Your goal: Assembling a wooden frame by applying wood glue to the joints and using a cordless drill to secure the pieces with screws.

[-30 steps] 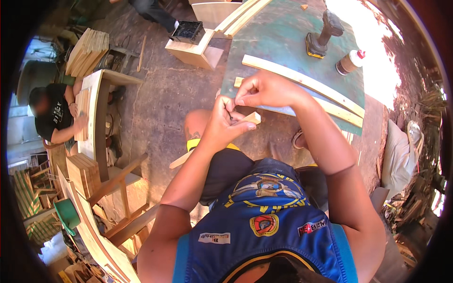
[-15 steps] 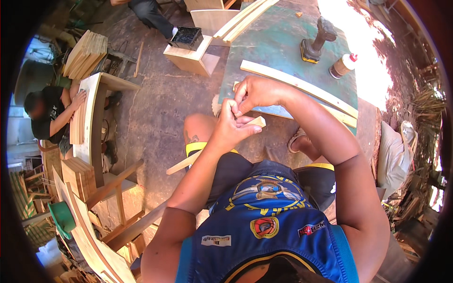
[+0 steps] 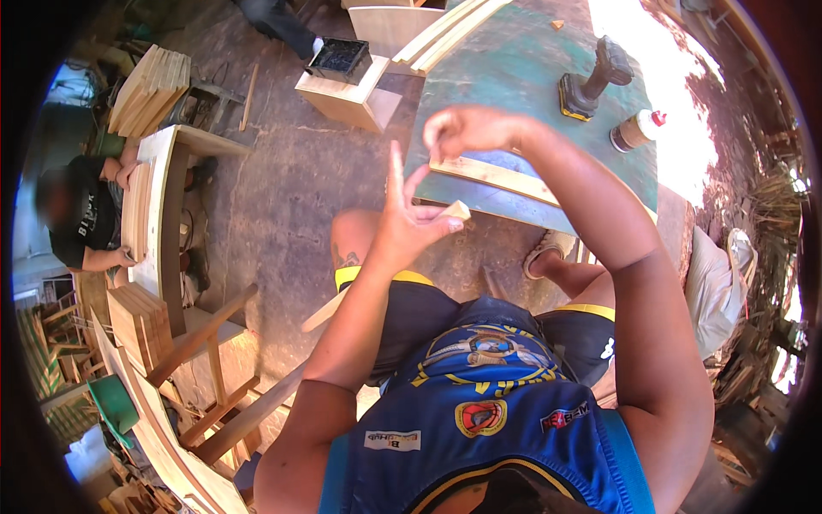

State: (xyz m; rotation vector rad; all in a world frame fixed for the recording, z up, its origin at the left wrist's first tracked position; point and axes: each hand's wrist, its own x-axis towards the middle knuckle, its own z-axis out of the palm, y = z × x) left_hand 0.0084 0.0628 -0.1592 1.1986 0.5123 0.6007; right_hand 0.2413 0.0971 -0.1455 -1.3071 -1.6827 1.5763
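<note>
My left hand (image 3: 409,218) holds a narrow wooden strip (image 3: 459,211) between thumb and palm. Its index finger points away from me, clear of the wood. Below my left forearm the other end of a pale strip (image 3: 324,313) shows; whether it is the same piece is hidden. My right hand (image 3: 475,130) hangs above the green tabletop (image 3: 505,77), apart from the left. Its fingers look bent but are smeared by motion. Just under it lies a long pale wooden strip (image 3: 501,178), partly covered by my right forearm.
A cordless drill (image 3: 592,81) and a glue bottle (image 3: 638,131) stand on the tabletop's right side. Curved wooden strips (image 3: 449,34) lie at its far left. A black tray (image 3: 340,62) rests on a wooden box. At left, a co-worker (image 3: 86,206) handles stacked boards (image 3: 135,210).
My hands have come apart: the right has moved up and away, and my left index finger has straightened. Where two long strips showed near the table's front, one shows now. The view has shifted slightly.
</note>
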